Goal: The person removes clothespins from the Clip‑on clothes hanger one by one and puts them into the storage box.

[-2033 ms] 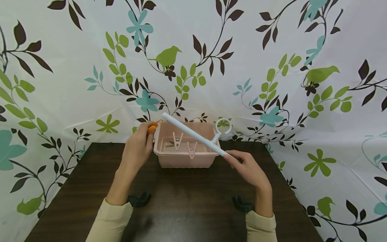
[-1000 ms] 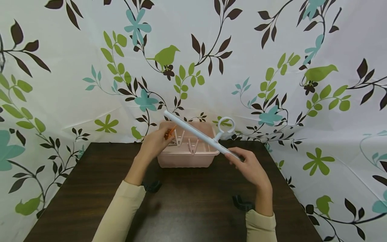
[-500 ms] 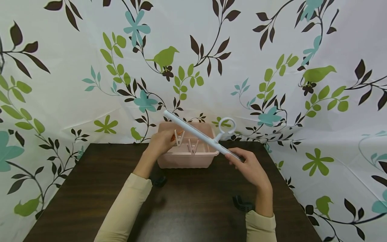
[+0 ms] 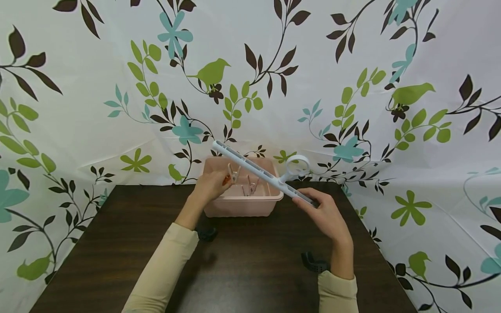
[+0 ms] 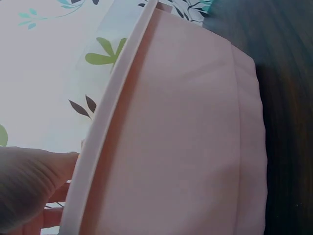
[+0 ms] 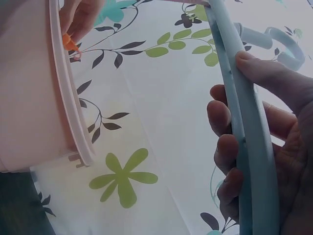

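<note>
My right hand (image 4: 322,215) grips one end of a light blue hanger bar (image 4: 254,168), which slants up to the left over a pink plastic bin (image 4: 242,208). A hook ring (image 4: 298,167) stands off the bar. Two pale pink clothespins (image 4: 250,187) appear to hang beneath it. My left hand (image 4: 211,187) is at the bin's left side, pinching an orange clothespin (image 6: 70,43), mostly hidden by the fingers. In the left wrist view the bin's rim (image 5: 105,132) hides the fingertips. Fingers (image 6: 227,147) wrap the bar in the right wrist view.
The bin stands at the back of a dark wooden table (image 4: 250,265). A white curtain (image 4: 332,52) printed with leaves and birds hangs behind and at both sides. Black wrist mounts (image 4: 314,263) sit at both wrists.
My left hand has moved right with the orange clothespin, from beside the bin to over its left part. The hanger has rolled, showing its slotted side, and the pink clothespins have tilted with it.
</note>
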`<state>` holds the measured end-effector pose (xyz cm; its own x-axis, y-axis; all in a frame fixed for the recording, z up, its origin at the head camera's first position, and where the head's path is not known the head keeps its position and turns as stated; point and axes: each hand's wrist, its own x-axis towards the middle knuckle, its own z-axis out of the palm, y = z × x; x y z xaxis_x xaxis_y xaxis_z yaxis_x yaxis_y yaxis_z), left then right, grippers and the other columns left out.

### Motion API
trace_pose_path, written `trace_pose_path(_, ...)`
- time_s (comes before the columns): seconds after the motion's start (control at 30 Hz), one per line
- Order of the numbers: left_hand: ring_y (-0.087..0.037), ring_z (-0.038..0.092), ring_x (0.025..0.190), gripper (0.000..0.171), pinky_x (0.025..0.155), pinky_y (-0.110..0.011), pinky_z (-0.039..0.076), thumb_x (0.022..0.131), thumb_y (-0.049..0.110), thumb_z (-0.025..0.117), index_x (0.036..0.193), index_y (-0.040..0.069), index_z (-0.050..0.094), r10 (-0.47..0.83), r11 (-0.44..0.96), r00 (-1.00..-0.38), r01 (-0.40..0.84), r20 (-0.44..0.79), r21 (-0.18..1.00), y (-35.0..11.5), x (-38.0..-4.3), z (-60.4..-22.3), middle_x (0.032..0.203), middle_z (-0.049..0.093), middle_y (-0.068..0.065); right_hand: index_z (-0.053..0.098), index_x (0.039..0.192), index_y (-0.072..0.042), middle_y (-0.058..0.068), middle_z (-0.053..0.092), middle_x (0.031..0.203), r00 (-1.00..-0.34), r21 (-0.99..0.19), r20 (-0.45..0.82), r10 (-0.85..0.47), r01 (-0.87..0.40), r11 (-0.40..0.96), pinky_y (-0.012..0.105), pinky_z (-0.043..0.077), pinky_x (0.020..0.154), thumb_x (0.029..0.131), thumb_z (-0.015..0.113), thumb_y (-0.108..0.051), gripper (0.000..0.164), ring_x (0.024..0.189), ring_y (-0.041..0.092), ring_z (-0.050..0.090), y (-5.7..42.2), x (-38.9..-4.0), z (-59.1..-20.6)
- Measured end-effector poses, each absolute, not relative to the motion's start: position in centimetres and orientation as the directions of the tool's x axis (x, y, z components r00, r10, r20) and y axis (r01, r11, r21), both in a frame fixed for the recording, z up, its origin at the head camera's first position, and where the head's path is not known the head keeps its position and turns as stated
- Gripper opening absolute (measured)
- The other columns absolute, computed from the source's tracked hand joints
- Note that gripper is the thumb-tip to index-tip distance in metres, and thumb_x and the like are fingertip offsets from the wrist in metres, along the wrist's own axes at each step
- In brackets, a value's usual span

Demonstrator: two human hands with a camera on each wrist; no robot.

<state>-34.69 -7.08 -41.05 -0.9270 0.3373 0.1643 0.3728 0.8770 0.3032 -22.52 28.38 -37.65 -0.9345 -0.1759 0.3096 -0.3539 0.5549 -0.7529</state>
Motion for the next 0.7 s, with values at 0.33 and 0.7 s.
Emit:
trace_pose_path(0.33,-0.024,0.068,0.082,0.023,0.077,-0.046,0.059,0.104,0.03,0.075,0.115,0.01,0.071,0.314,0.908,-0.942,0.335,0.122,0.252,-6.73,-34.74,-41.67,0.101,0.076,-0.007,0.077,0.12,-0.026,0.001,0.066,0.099,-0.921,-0.739,0.368,-0.129,-0.373,0.56,0.031,0.047,0.069,0.102,0.077,-0.034,0.019,0.082,0.021,0.056,28.6,-22.49,-37.66)
trace_pose_path(0.7,-0.024,0.07,0.086,0.026,0.08,-0.046,0.06,0.104,0.03,0.075,0.121,0.01,0.072,0.318,0.903,-0.94,0.34,0.122,0.262,-6.46,-35.28,-42.01,0.106,0.077,-0.007,0.078,0.121,-0.026,0.003,0.068,0.101,-0.919,-0.745,0.377,-0.118,-0.376,0.55,0.03,0.048,0.07,0.102,0.078,-0.032,0.02,0.084,0.022,0.057,28.86,-22.37,-37.52)
